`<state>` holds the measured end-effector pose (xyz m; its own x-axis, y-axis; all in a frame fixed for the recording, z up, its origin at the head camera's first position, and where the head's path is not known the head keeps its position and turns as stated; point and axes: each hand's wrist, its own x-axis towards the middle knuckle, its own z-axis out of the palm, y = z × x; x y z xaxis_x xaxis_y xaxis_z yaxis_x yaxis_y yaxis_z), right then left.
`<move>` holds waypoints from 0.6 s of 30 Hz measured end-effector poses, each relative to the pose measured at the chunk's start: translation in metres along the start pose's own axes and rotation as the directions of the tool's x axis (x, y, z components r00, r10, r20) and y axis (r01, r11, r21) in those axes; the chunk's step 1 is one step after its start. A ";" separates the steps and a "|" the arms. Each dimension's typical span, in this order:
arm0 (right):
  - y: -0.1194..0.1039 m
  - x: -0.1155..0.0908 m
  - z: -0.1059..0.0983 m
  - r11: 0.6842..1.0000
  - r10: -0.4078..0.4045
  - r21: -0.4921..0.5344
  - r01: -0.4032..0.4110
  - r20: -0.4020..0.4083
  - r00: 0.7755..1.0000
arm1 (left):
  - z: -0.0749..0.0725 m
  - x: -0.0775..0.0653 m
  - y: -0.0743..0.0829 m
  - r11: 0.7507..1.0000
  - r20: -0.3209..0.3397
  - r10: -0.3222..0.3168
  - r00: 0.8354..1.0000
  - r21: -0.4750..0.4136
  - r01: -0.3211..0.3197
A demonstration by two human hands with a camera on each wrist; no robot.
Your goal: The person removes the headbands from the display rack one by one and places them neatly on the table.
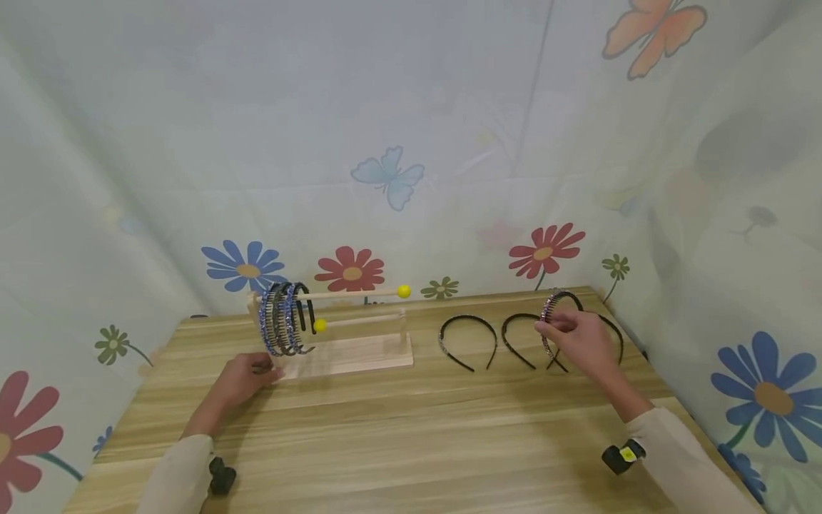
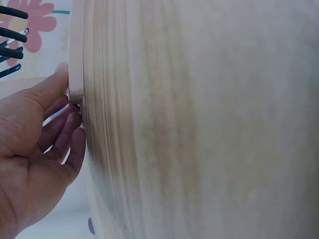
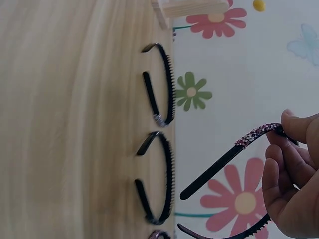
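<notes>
Surface (image 1: 411, 442) is wood-grained, streaked lengthwise. Pale backdrop (image 1: 257, 143) rises behind it and along both sides, creased in places. Prints on it: orange butterfly (image 1: 655, 37), upper right; light-blue butterfly (image 1: 388, 177) near centre; blue flower (image 1: 248, 269), red flower (image 1: 350, 271), small green flower (image 1: 440, 288) low behind far edge; large blue flower (image 1: 773, 397) far right.

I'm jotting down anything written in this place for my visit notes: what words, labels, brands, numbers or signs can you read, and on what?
None that can be read.
Yellow patch on the black wrist device: too small to tell whether it bears writing.
Headband in the right hand, wooden stand, table: no lettering seen.
Backdrop: flower and butterfly pictures, no words seen.
</notes>
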<state>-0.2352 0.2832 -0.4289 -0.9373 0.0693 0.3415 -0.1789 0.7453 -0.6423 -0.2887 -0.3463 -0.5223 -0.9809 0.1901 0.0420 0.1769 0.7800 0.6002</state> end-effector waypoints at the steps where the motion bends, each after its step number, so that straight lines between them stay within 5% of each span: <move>1: 0.004 -0.002 -0.001 1.000 0.009 -0.008 -0.009 0.001 1.000 | 0.000 0.000 0.001 1.000 -0.001 0.000 1.000 0.000 0.000; 18: 0.058 -0.029 -0.022 0.991 0.120 -0.060 -0.118 0.045 0.992 | -0.001 0.001 0.000 1.000 -0.014 0.017 1.000 0.020 -0.017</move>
<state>-0.2118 0.3390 -0.4615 -0.9645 0.1287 0.2304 -0.0489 0.7707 -0.6353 -0.2897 -0.3468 -0.5218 -0.9788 0.1951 0.0631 0.1948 0.7883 0.5837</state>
